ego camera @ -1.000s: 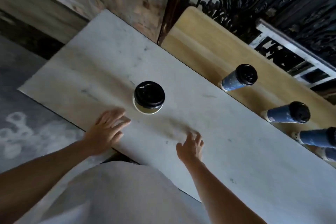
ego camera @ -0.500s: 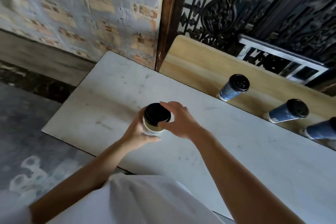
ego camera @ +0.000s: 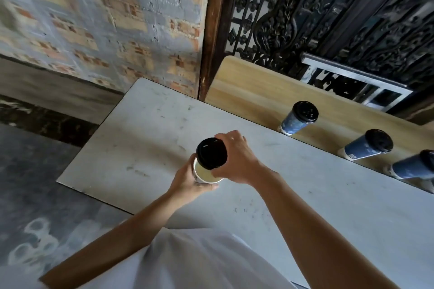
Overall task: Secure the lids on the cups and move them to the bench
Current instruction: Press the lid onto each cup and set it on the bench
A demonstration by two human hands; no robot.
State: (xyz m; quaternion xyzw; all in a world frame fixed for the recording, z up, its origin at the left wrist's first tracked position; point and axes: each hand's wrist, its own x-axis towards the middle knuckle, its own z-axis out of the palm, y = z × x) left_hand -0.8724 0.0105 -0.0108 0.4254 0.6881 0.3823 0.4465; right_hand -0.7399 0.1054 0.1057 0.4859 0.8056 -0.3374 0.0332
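A pale paper cup stands near the front left of the white marble table. My left hand grips its side from the left. My right hand holds the black lid, which sits tilted over the cup and shifted toward the far side, so part of the cup's pale inside shows. Three dark blue cups with black lids stand in a row on the wooden bench beyond the table.
A brick wall rises behind the table's left end and a dark wrought-iron screen stands behind the bench. The table's front edge runs close to my white shirt. Grey floor lies to the left.
Both hands rose from the table's front edge to the cup. The left now grips its side and the right holds the lid, which has shifted off-centre. My view tilted up.
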